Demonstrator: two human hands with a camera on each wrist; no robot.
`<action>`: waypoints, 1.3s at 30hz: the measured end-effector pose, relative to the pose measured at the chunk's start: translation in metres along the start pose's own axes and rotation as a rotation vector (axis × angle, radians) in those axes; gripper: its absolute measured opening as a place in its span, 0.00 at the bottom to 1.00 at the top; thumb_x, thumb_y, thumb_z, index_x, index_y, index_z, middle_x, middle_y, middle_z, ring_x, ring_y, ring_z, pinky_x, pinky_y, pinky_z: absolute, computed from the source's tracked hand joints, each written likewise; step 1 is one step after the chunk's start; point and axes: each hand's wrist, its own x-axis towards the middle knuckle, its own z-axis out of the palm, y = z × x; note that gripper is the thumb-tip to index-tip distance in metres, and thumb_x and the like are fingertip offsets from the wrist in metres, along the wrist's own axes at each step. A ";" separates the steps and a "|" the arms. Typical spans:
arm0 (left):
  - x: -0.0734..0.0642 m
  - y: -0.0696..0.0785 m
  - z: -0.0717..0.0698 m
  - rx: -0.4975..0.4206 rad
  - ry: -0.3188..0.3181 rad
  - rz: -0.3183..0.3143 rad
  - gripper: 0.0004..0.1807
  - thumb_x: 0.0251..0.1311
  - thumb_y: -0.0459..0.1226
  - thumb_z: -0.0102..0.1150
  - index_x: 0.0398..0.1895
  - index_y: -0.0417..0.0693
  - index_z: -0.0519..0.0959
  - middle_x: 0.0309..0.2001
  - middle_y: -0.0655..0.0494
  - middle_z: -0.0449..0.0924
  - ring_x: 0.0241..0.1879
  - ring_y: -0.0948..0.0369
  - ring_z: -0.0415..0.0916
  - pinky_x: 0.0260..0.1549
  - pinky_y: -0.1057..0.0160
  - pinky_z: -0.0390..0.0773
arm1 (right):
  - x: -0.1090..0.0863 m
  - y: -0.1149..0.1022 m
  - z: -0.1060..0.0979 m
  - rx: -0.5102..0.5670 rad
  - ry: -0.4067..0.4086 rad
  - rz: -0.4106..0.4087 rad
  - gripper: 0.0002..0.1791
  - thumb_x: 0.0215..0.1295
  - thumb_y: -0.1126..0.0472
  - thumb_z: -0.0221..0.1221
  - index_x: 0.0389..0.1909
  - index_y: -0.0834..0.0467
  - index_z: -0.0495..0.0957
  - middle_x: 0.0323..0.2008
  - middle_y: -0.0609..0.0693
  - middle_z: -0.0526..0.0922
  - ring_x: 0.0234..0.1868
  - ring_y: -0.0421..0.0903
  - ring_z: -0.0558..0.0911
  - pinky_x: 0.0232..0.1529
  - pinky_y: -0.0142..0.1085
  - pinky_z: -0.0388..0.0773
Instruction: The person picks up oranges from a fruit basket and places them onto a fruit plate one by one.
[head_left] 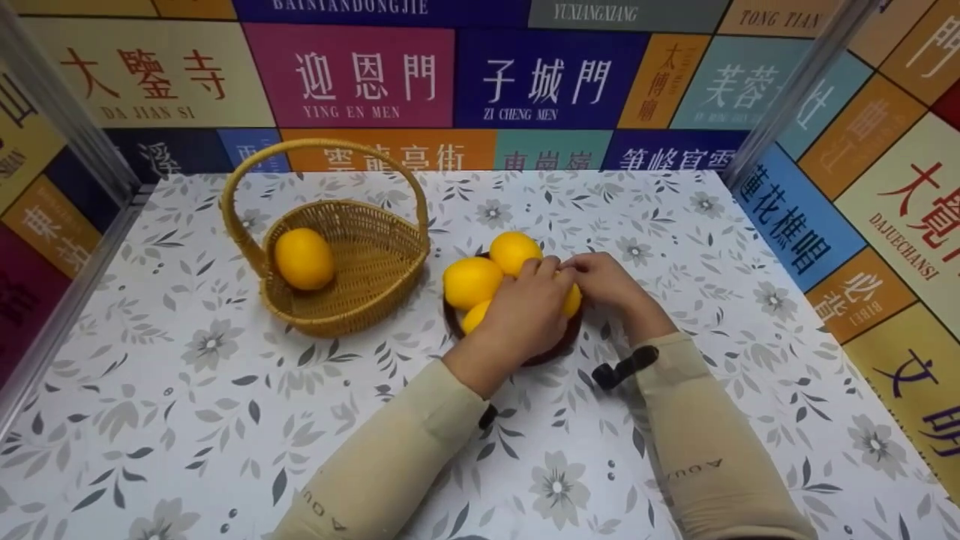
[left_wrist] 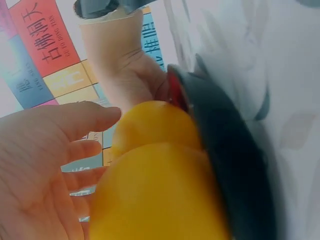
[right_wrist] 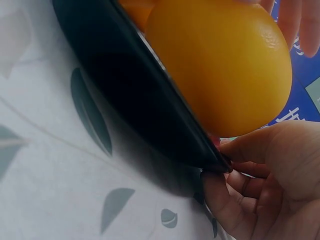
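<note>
A dark round bowl [head_left: 551,354] holds several yellow-orange oranges [head_left: 472,283]. My left hand [head_left: 527,311] reaches over the bowl from the near side, above the right-hand oranges. In the left wrist view its thumb [left_wrist: 95,117] lies extended, the tip close by an orange [left_wrist: 155,125], and the other fingers are loosely spread. My right hand [head_left: 611,289] is at the bowl's far right rim. In the right wrist view, that hand [right_wrist: 280,175] pinches the rim between thumb and fingers, just below a large orange [right_wrist: 220,65].
Left of the bowl stands a wicker basket [head_left: 341,322] with a tall arched handle and one orange [head_left: 304,259] inside. A white floral cloth [head_left: 225,420] covers the table. Colourful lettered panels [head_left: 360,75] line the back and sides.
</note>
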 end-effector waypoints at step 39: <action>-0.035 -0.092 -0.048 -0.113 0.172 -0.229 0.29 0.72 0.46 0.60 0.71 0.45 0.71 0.68 0.44 0.72 0.65 0.46 0.73 0.57 0.45 0.82 | 0.002 0.000 0.004 0.093 -0.022 0.081 0.18 0.77 0.57 0.55 0.57 0.62 0.83 0.57 0.60 0.84 0.52 0.49 0.78 0.50 0.33 0.74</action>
